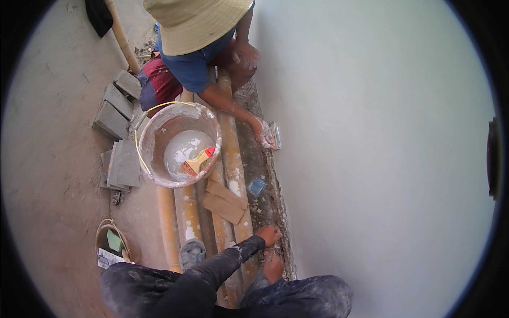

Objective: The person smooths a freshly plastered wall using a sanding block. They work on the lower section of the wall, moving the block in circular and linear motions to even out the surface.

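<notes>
My left hand (269,235), at the end of a dark dusty sleeve, is closed low beside the foot of the pale wall (371,159). Its curled fingers hide whatever they may hold. Just below it shows bare skin that looks like my foot (273,266). My right hand does not show. Nearest my left hand are folded brown paper sheets (225,202) on the yellowish poles and a small blue-and-clear piece (257,186) on the ground strip. Farther off, a co-worker's hand (263,132) presses a flat pale tool (275,135) against the wall.
A large bucket (154,168) holds whitish liquid and a paintbrush (199,160). The co-worker wears a wide-brimmed hat (197,21). Grey tiles (124,163) lie at the left, above a smaller bucket (132,247). Long poles (231,148) run along the ground beside the wall.
</notes>
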Motion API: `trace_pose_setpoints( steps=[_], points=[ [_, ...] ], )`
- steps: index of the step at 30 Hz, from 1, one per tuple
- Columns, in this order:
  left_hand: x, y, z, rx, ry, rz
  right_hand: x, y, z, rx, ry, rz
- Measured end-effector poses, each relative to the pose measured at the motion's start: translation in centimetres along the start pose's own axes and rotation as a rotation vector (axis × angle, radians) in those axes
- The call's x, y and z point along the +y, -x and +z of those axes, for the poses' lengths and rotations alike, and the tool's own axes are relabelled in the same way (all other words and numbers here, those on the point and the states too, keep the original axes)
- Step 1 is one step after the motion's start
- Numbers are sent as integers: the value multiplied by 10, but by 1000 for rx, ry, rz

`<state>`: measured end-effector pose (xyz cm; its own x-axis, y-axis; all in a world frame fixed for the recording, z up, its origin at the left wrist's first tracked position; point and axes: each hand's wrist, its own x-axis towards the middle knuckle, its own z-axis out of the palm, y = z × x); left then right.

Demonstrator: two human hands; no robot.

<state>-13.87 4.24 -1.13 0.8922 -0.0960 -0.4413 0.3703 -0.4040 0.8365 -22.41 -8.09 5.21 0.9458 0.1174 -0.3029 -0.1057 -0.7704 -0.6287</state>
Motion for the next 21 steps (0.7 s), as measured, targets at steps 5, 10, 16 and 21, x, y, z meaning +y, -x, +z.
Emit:
trace_pose_setpoints(
  steps=[5,10,16,21],
  points=[
    [55,14,-56,210,28,147,12,-41,7,-47,-281,73],
    [98,27,-112,274,87,310,23,-104,42,-213,-857,402],
    [158,45,-197,374,-127,485,-7,-150,89,-483,-883,696],
    [151,84,-274,503,-286,444,-9,-149,127,-483,-843,669]
  ],
)
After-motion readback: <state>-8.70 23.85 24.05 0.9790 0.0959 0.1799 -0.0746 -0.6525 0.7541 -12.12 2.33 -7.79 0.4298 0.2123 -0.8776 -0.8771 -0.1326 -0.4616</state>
